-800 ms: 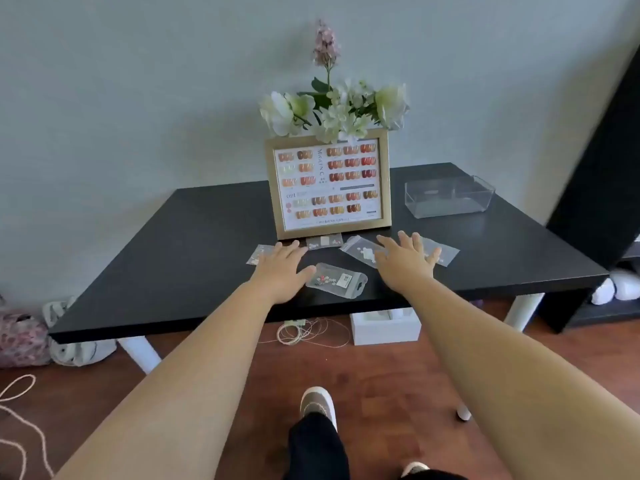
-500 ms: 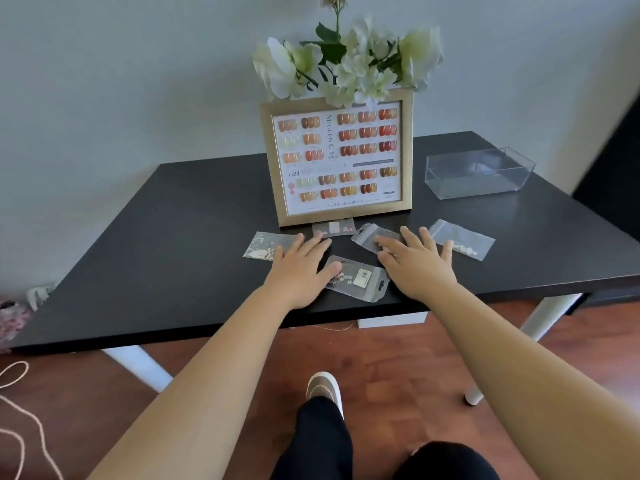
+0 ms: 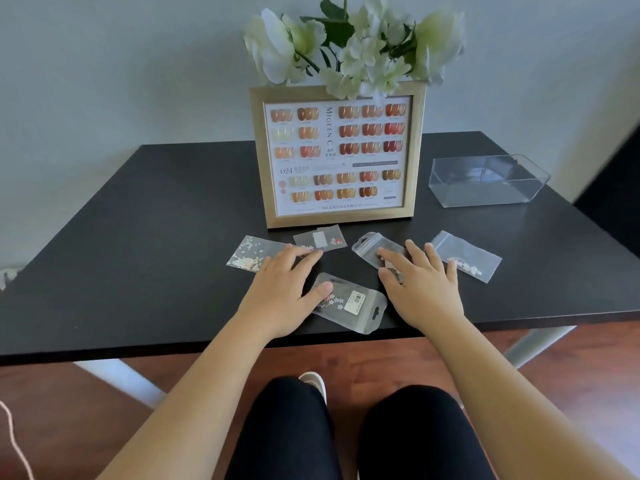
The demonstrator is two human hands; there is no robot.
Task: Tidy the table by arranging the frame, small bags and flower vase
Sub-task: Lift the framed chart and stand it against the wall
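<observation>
Figure: Compared with half a second earlier, the view has drawn nearer and both hands have spread slightly over the small bags. The left hand (image 3: pixel 280 292) lies flat and open, thumb on the nearest bag (image 3: pixel 349 303), fingertips at the leftmost bag (image 3: pixel 254 252). The right hand (image 3: pixel 419 285) rests open on another bag (image 3: pixel 375 249); a fourth bag (image 3: pixel 465 254) lies just beside it. Nothing is gripped, so gathering has probably only begun. The frame (image 3: pixel 337 155) stands upright on the tabletop (image 3: pixel 138 237), flowers (image 3: pixel 356 43) behind it, vase hidden. The clear box (image 3: pixel 488 180) appears empty.
</observation>
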